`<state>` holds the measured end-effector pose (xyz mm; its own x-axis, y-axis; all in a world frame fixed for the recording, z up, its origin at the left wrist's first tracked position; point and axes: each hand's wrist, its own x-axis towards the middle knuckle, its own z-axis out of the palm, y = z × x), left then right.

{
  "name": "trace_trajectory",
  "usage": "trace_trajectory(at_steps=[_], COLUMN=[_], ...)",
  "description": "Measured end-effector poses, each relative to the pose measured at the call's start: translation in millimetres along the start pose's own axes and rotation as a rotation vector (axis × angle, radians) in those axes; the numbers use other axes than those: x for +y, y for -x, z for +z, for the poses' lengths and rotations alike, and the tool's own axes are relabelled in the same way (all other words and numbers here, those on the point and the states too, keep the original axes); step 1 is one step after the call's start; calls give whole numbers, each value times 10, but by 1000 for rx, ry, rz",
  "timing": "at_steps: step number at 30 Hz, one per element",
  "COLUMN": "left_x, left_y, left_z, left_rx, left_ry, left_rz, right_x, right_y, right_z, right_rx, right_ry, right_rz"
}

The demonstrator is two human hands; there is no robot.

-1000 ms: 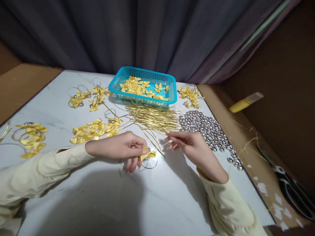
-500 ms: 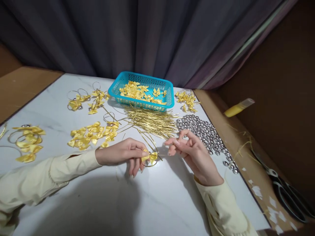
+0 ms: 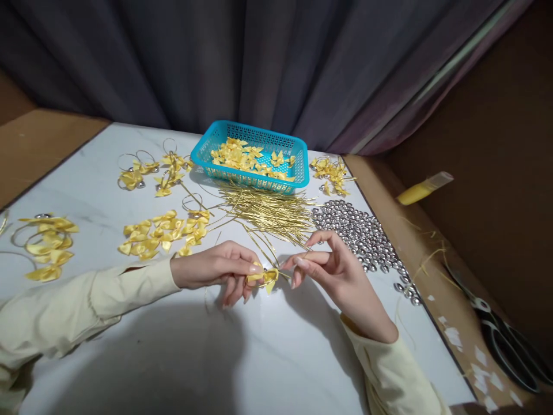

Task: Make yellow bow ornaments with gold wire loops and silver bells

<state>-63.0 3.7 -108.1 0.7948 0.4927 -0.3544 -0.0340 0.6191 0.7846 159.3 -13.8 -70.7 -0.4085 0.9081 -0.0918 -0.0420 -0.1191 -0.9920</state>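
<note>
My left hand [image 3: 218,268] pinches a small yellow ribbon bow [image 3: 264,276] just above the white table [image 3: 268,357]. My right hand [image 3: 334,271] sits right beside it, thumb and fingers pinched at a thin gold wire [image 3: 288,275] that meets the bow. A heap of gold wires [image 3: 270,210] lies just behind both hands. Silver beads [image 3: 360,230] spread out to the right of my right hand. Loose yellow bows [image 3: 162,233] lie behind my left forearm.
A turquoise basket [image 3: 253,154] of yellow bows stands at the back. Finished bows with wire loops lie at back left [image 3: 149,172], far left [image 3: 45,245] and back right [image 3: 330,172]. On the brown ledge to the right are scissors [image 3: 503,340], paper scraps and a yellow tube [image 3: 423,188].
My right hand has come in from the wire heap to the bow and closed its fingers on the wire. My left hand kept the bow nearly in place.
</note>
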Motion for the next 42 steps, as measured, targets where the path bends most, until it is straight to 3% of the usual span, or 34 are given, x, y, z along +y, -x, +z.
trace_trajectory(at_steps=[5, 13, 19, 26, 34, 42], left_x=[10, -5, -6, -18, -7, -13], left_y=[-8, -18, -34, -34, -17, -29], left_z=[1, -17, -30, -36, -14, -33], left_rx=[6, 63, 70, 75, 84, 74], left_ry=[46, 191, 264, 161, 151, 143], left_rz=[-15, 2, 12, 21, 6, 9], right_x=[-9, -61, -66, -45, -22, -2], right_y=[15, 47, 47, 27, 12, 52], right_z=[50, 127, 136, 159, 139, 154], right_rx=[4, 68, -5, -57, -108, -7], right_ry=[113, 90, 134, 164, 348, 560], right_rz=[37, 87, 139, 181, 17, -215])
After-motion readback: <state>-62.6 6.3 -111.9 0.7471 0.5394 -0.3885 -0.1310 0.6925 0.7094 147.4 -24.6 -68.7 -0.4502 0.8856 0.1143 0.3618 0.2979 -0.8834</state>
